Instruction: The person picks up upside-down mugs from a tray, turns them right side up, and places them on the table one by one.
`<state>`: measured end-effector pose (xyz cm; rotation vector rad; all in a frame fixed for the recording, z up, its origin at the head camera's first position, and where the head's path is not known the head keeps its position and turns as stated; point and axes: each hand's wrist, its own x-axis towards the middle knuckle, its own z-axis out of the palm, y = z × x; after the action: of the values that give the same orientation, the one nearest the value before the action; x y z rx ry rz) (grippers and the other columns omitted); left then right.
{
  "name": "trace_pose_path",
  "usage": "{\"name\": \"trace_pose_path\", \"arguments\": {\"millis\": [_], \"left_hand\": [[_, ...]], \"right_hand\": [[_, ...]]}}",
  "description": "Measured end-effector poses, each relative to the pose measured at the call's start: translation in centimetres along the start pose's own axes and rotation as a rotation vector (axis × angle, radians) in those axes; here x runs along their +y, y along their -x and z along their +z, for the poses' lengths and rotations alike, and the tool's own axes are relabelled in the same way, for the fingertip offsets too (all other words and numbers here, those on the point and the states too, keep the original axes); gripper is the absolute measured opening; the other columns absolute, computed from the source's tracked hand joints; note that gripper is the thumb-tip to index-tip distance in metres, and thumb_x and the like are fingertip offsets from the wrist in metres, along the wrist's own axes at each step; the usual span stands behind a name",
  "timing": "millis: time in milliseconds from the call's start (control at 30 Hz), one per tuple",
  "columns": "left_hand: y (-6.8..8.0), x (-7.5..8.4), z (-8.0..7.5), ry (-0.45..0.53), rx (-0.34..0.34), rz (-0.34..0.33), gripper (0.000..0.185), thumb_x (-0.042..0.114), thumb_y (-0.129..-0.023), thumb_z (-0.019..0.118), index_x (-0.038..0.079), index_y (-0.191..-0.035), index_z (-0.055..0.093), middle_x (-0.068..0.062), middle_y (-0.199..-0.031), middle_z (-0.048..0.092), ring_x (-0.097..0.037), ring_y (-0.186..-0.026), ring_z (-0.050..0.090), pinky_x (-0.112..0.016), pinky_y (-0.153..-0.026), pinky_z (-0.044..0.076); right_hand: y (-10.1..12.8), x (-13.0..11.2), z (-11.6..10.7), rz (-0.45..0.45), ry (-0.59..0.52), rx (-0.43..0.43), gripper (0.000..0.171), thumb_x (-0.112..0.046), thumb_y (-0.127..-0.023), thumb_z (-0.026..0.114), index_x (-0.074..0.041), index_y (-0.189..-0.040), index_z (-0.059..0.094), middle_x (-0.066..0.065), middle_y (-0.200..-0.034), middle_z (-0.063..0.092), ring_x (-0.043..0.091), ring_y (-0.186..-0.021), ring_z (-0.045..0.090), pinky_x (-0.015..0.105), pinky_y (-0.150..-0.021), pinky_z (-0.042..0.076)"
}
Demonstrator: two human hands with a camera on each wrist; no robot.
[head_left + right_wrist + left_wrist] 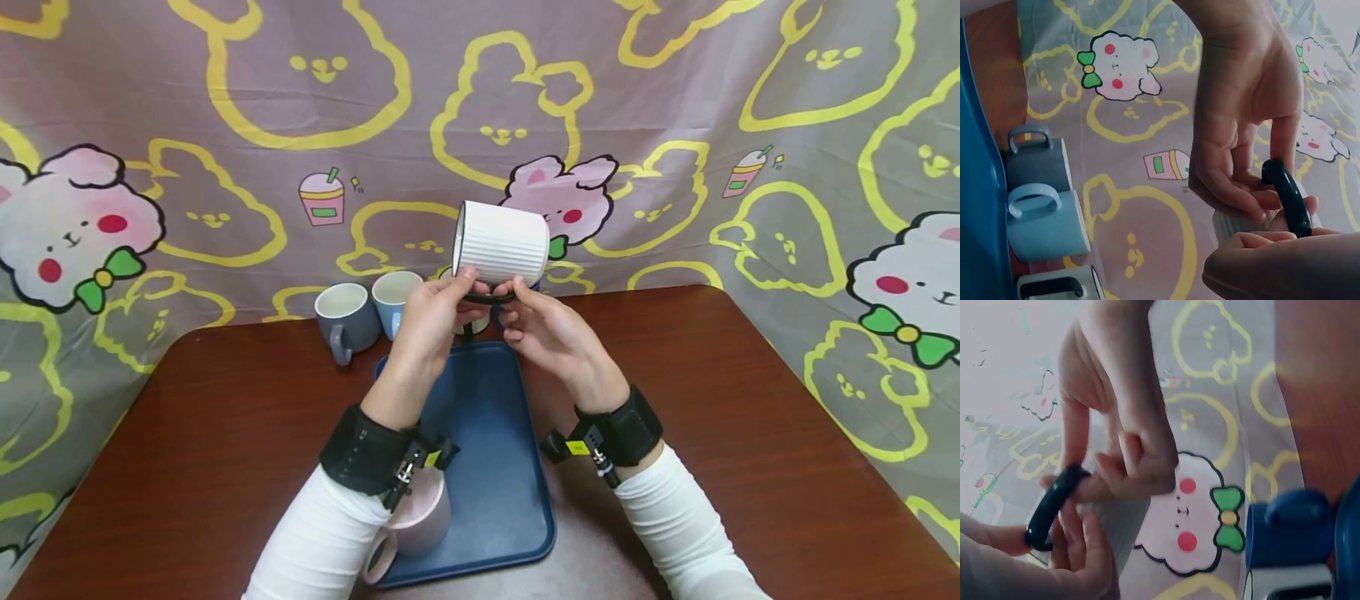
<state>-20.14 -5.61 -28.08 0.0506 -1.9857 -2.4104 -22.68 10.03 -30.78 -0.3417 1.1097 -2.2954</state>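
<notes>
A white ribbed mug (504, 242) with a dark rim is held up above the back of the table, lying sideways with its mouth to the left. Its glossy dark handle (1050, 509) points down toward me. My left hand (429, 321) grips the mug by its mouth end, thumb on the near wall, fingers at the handle. From the other side, my right hand (558, 337) pinches the handle near the base. Both hands meet around the handle (1290, 200) in the wrist views. Fingers hide part of the mug's lower side.
Below the hands lies a blue tray (487, 450), a pink mug (427, 521) on its near left corner, partly under my left forearm. Behind the tray stand a grey mug (348, 317), a light blue mug (1050, 222), a white mug with black handle (1063, 286) and a dark blue mug (1288, 534).
</notes>
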Motion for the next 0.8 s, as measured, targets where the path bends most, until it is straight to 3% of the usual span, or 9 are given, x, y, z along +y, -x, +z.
{"name": "trace_pose_path", "arguments": {"millis": [167, 367, 500, 800], "left_hand": [[0.06, 0.06, 0.34, 0.286, -0.014, -0.073, 0.026, 0.022, -0.099, 0.047, 0.006, -0.084, 0.060, -0.001, -0.079, 0.059, -0.013, -0.075, 0.057, -0.031, -0.085, 0.046], [0.17, 0.35, 0.53, 0.448, -0.007, -0.130, 0.028, 0.018, -0.099, 0.049, 0.009, -0.075, 0.061, -0.001, -0.074, 0.059, -0.013, -0.074, 0.055, -0.029, -0.083, 0.041], [0.30, 0.56, 0.71, 0.490, -0.016, -0.132, 0.031, 0.018, -0.099, 0.049, 0.009, -0.072, 0.061, -0.002, -0.074, 0.059, -0.014, -0.076, 0.055, -0.029, -0.083, 0.039], [0.58, 0.59, 0.77, 0.446, 0.003, -0.094, 0.032, 0.017, -0.098, 0.050, 0.009, -0.070, 0.062, -0.001, -0.070, 0.060, -0.013, -0.073, 0.058, -0.028, -0.080, 0.042]], "right_hand": [[-0.03, 0.11, 0.05, 0.008, -0.052, 0.002, 0.037, -0.030, -0.102, 0.032, -0.013, -0.089, 0.062, -0.003, -0.087, 0.046, 0.009, -0.071, 0.034, 0.022, -0.061, 0.025], [-0.25, 0.19, 0.01, 0.008, -0.083, -0.010, 0.037, -0.031, -0.102, 0.033, -0.013, -0.088, 0.062, -0.002, -0.088, 0.046, 0.009, -0.071, 0.033, 0.022, -0.061, 0.025], [-0.27, 0.18, 0.02, 0.006, -0.098, -0.027, 0.037, -0.030, -0.102, 0.032, -0.013, -0.088, 0.062, -0.003, -0.089, 0.047, 0.009, -0.071, 0.034, 0.022, -0.062, 0.025], [-0.40, 0.41, -0.06, 0.020, -0.147, -0.057, 0.036, -0.030, -0.102, 0.032, -0.013, -0.089, 0.061, -0.003, -0.090, 0.052, 0.010, -0.074, 0.034, 0.023, -0.064, 0.023]]}}
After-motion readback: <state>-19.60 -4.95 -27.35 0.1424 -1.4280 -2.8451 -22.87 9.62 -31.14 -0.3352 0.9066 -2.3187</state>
